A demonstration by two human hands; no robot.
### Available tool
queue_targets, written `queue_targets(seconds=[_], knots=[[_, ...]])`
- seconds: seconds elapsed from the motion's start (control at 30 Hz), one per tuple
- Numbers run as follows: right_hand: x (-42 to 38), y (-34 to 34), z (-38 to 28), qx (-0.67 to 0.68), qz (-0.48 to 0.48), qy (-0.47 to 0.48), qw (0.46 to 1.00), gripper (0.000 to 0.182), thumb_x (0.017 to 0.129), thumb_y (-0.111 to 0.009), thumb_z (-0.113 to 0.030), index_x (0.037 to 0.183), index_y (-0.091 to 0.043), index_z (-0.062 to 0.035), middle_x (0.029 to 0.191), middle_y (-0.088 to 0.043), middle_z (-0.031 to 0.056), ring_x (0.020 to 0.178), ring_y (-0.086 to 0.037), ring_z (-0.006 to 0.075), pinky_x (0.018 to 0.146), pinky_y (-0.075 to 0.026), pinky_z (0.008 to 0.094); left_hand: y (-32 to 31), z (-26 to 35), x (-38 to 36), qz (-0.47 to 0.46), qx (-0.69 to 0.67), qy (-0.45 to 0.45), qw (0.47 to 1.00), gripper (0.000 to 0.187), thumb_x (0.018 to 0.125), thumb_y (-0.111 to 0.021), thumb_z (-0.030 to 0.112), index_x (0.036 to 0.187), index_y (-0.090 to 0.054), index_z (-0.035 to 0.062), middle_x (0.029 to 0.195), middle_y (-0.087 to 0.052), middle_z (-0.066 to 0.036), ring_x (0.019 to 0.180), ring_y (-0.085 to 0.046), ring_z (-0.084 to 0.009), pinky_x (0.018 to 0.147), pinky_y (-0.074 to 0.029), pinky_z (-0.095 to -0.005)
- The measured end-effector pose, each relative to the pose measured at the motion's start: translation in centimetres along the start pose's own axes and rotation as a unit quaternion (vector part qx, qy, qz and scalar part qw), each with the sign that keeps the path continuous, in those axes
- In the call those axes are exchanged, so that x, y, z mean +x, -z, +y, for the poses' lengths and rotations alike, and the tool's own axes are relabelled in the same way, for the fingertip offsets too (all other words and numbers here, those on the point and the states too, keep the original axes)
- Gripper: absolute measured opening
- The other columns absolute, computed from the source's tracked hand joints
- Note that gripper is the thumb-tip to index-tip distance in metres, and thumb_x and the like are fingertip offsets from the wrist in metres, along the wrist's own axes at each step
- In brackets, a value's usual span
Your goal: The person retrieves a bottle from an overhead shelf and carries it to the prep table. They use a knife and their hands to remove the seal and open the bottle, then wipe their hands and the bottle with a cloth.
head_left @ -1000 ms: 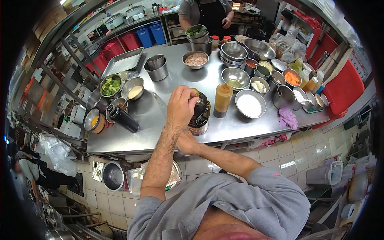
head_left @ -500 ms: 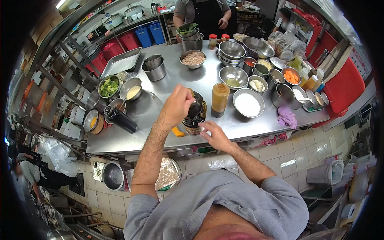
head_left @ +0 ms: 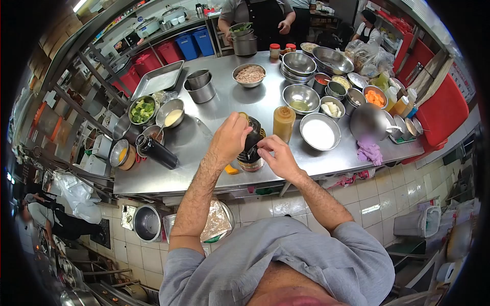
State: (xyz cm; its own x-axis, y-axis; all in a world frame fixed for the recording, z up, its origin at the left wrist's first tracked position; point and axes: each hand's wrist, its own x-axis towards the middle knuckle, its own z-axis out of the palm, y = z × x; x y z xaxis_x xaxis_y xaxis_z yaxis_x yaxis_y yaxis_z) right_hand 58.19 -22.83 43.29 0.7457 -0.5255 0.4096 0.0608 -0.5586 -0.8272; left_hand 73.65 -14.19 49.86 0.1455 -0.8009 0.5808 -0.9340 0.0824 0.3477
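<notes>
A dark sauce bottle (head_left: 252,153) with a pale label stands near the front edge of the steel table (head_left: 204,148). My left hand (head_left: 230,138) is wrapped around its neck and top from the left. From the right, my right hand (head_left: 275,157) has thumb and fingertips pressed on the bottle's shoulder. A small orange cap (head_left: 231,169) lies on the table just left of the bottle's base.
An amber squeeze bottle (head_left: 284,122) and a bowl of white stuff (head_left: 318,133) stand right behind. A black bottle (head_left: 155,150) lies at the left near a broccoli bowl (head_left: 142,108). Several steel bowls crowd the far right. A pink cloth (head_left: 368,151) lies by the right edge. A co-worker (head_left: 265,15) stands across the table.
My right hand came out from under the bottle, dropped away, then rose to touch the bottle's right side. The orange cap now lies on the table.
</notes>
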Motion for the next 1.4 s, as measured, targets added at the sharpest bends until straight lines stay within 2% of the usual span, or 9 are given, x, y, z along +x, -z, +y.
queue_targets(seconds=[0.13, 0.23, 0.3, 0.33, 0.57, 0.63, 0.77, 1.2, 1.4], knots=[[1.9, 0.8, -1.0, 0.033, 0.061, -0.027, 0.997, 0.021, 0.081, -0.06, -0.009, 0.098, -0.059, 0.0021, 0.084, -0.059, 0.0099, 0.075, -0.059, 0.0186, 0.066, -0.048, 0.0296, 0.0, -1.3, -0.3, -0.009, -0.076, 0.02, 0.997, 0.024, 0.078, -0.065, 0.01, 0.096, -0.052, 0.0009, 0.087, -0.05, -0.012, 0.083, -0.055, -0.0286, 0.072, -0.046, -0.035], [4.6, 1.0, -1.8, 0.108, 0.088, -0.093, 0.986, 0.024, 0.079, -0.059, -0.015, 0.097, -0.06, 0.0022, 0.076, -0.062, 0.0063, 0.063, -0.058, 0.0116, 0.056, -0.047, 0.026, -0.8, -2.0, -0.1, 0.131, -0.137, 0.034, 0.981, 0.038, 0.078, -0.068, 0.014, 0.109, -0.051, 0.0024, 0.093, -0.055, -0.009, 0.086, -0.057, -0.0223, 0.078, -0.047, -0.0312], [6.3, 1.4, -3.8, 0.139, -0.014, -0.189, 0.972, 0.025, 0.08, -0.056, -0.017, 0.095, -0.061, 0.0023, 0.077, -0.063, 0.0062, 0.058, -0.058, 0.0106, 0.049, -0.046, 0.0243, -1.8, -3.3, -0.2, -0.056, -0.387, 0.132, 0.911, 0.046, 0.078, -0.07, 0.017, 0.117, -0.05, 0.0041, 0.098, -0.058, -0.007, 0.091, -0.057, -0.0173, 0.084, -0.045, -0.0304], [6.8, 1.3, -3.8, 0.148, -0.03, -0.193, 0.969, 0.025, 0.079, -0.055, -0.016, 0.092, -0.062, 0.003, 0.076, -0.063, 0.0061, 0.055, -0.057, 0.0096, 0.045, -0.045, 0.0227, -2.4, -3.6, -0.2, -0.052, -0.423, 0.169, 0.889, 0.041, 0.079, -0.07, 0.018, 0.113, -0.052, 0.0047, 0.098, -0.06, -0.008, 0.093, -0.057, -0.0165, 0.084, -0.045, -0.0303], [9.7, 2.3, -4.3, 0.145, -0.141, -0.241, 0.949, 0.024, 0.078, -0.057, -0.014, 0.093, -0.061, 0.004, 0.072, -0.062, 0.0066, 0.054, -0.057, 0.0102, 0.043, -0.044, 0.0215, -4.6, -1.7, -1.8, 0.128, -0.245, 0.181, 0.944, 0.034, 0.075, -0.07, 0.018, 0.102, -0.055, 0.0039, 0.095, -0.058, -0.009, 0.09, -0.056, -0.0244, 0.079, -0.044, -0.0356], [10.3, 2.5, -5.6, 0.076, -0.194, -0.254, 0.944, 0.023, 0.077, -0.057, -0.014, 0.091, -0.06, 0.0042, 0.07, -0.061, 0.0062, 0.052, -0.056, 0.0105, 0.043, -0.044, 0.0216, -5.2, -0.4, -2.0, 0.243, -0.1, 0.177, 0.948, 0.036, 0.073, -0.07, 0.02, 0.101, -0.055, 0.0035, 0.093, -0.057, -0.01, 0.091, -0.053, -0.0294, 0.08, -0.041, -0.0395], [12.1, 2.6, -8.0, -0.033, -0.239, -0.284, 0.928, 0.025, 0.073, -0.061, -0.017, 0.086, -0.058, 0.0048, 0.067, -0.06, 0.0067, 0.049, -0.055, 0.01, 0.039, -0.043, 0.0213, -5.9, 0.7, -1.9, 0.287, -0.033, 0.193, 0.938, 0.036, 0.074, -0.068, 0.022, 0.102, -0.054, 0.003, 0.095, -0.057, -0.011, 0.094, -0.053, -0.0298, 0.082, -0.039, -0.0412], [13.7, 0.8, -9.3, -0.026, -0.249, -0.414, 0.875, 0.015, 0.068, -0.056, -0.004, 0.078, -0.055, 0.0072, 0.06, -0.056, 0.0101, 0.044, -0.055, 0.0127, 0.036, -0.043, 0.0222, -5.4, 0.2, -3.1, 0.243, -0.015, 0.178, 0.953, 0.051, 0.073, -0.069, 0.024, 0.114, -0.048, 0.0024, 0.107, -0.054, -0.011, 0.105, -0.048, -0.0306, 0.09, -0.035, -0.0435], [12.8, 0.6, -9.5, -0.101, -0.215, -0.351, 0.906, 0.012, 0.069, -0.052, -0.001, 0.078, -0.057, 0.0047, 0.061, -0.057, 0.0102, 0.044, -0.055, 0.0142, 0.036, -0.042, 0.0227, -5.6, 0.0, -2.9, 0.26, -0.023, 0.166, 0.951, 0.049, 0.071, -0.069, 0.023, 0.112, -0.049, 0.0027, 0.105, -0.054, -0.011, 0.104, -0.048, -0.0307, 0.09, -0.035, -0.0437]])
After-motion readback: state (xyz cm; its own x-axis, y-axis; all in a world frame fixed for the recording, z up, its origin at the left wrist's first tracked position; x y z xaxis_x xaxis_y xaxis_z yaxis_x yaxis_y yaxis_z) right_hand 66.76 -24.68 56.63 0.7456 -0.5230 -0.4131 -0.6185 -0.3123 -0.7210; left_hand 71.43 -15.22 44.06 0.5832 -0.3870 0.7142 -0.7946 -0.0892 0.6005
